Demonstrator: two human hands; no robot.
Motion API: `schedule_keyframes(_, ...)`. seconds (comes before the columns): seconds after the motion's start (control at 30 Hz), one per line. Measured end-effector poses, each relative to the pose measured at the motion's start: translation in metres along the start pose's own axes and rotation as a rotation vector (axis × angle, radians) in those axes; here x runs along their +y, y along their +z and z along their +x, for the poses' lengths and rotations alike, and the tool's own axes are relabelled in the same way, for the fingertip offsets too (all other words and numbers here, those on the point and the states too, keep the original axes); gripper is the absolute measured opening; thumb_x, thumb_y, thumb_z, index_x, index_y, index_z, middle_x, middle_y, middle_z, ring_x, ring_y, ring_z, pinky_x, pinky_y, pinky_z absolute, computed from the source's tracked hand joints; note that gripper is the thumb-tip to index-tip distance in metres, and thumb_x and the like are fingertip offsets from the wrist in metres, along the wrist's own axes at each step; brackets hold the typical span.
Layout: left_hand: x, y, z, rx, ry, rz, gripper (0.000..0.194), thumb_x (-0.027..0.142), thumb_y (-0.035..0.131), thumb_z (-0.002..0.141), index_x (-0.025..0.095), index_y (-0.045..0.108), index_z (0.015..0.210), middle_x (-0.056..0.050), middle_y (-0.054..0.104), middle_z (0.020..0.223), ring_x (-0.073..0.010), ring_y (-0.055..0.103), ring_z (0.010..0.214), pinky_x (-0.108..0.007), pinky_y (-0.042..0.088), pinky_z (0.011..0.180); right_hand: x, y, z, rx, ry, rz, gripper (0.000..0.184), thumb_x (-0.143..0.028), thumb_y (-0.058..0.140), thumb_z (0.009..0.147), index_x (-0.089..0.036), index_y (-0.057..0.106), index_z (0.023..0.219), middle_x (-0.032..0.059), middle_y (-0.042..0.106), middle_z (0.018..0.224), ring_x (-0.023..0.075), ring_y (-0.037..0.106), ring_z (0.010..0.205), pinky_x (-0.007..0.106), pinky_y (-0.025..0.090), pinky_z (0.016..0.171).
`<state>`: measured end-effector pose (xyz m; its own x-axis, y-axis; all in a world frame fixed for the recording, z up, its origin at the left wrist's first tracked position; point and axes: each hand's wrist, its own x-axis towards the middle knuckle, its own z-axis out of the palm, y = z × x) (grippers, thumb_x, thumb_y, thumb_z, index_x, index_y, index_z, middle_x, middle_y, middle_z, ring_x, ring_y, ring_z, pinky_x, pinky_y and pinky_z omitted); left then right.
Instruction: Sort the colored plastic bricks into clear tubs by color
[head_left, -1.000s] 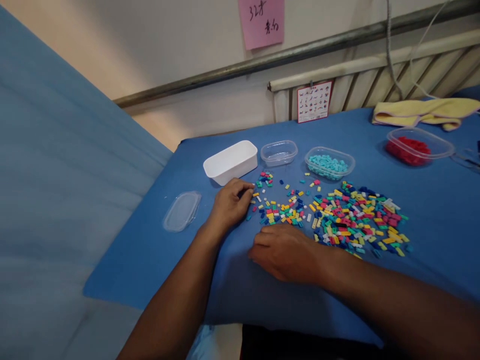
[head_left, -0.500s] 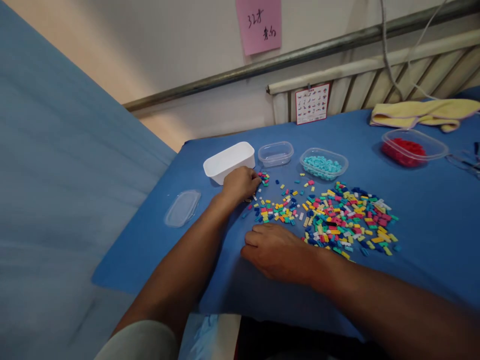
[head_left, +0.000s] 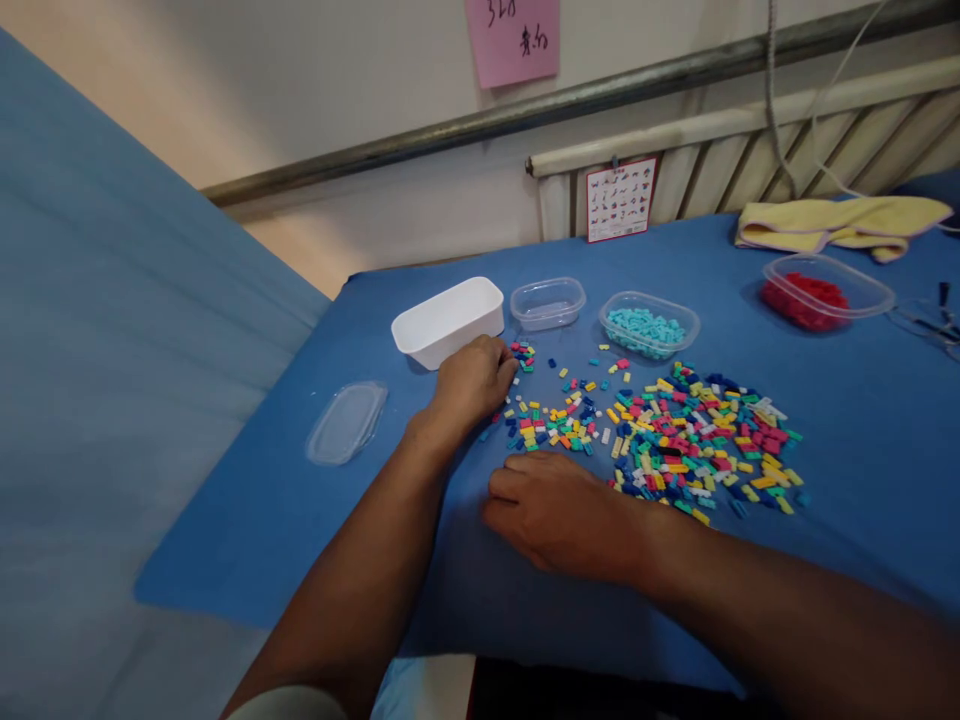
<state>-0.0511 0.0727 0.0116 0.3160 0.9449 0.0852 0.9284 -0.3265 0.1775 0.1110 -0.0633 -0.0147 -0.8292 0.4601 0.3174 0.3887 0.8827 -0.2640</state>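
My left hand [head_left: 474,380] reaches out beside a small cluster of coloured bricks [head_left: 523,356], its fingers curled down; whatever they hold is hidden beneath them. Nearer to me, my right hand [head_left: 559,510] rests on the blue table with its fingers bent inward, and their tips do not show. Just beyond it lie loose mixed bricks [head_left: 559,425], small and brightly coloured. A larger heap of mixed bricks [head_left: 701,440] spreads to its right. Right behind my left hand stands a white oblong tub [head_left: 431,340].
Behind the bricks stand a clear container [head_left: 549,305], a container of light-blue bricks [head_left: 646,328] and one of red bricks [head_left: 806,300]. A clear lid [head_left: 347,423] lies at left. A yellow cloth [head_left: 840,222] and a picture card [head_left: 620,200] are at the back.
The view has shifted slightly, so the table edge and lid sit farther left. My left hand has moved a little toward me beside the small cluster; the right hand stays almost in place.
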Motion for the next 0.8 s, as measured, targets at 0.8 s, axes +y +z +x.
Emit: schedule_keyframes(0.8, 0.0024, -0.0007, 0.0033, -0.081, 0.092, 0.042, 0.021, 0.036, 0.067, 0.102, 0.022, 0.081, 0.108, -0.014, 0.081, 0.110, -0.0322, 0.073, 0.098, -0.039, 0.052, 0.080, 0.0022, 0.0023, -0.0004, -0.006, -0.010, -0.043, 0.017, -0.022, 0.058, 0.107, -0.022, 0.069, 0.093, 0.0024, 0.067, 0.092, 0.0205, 0.055, 0.082, 0.036, 0.039, 0.070)
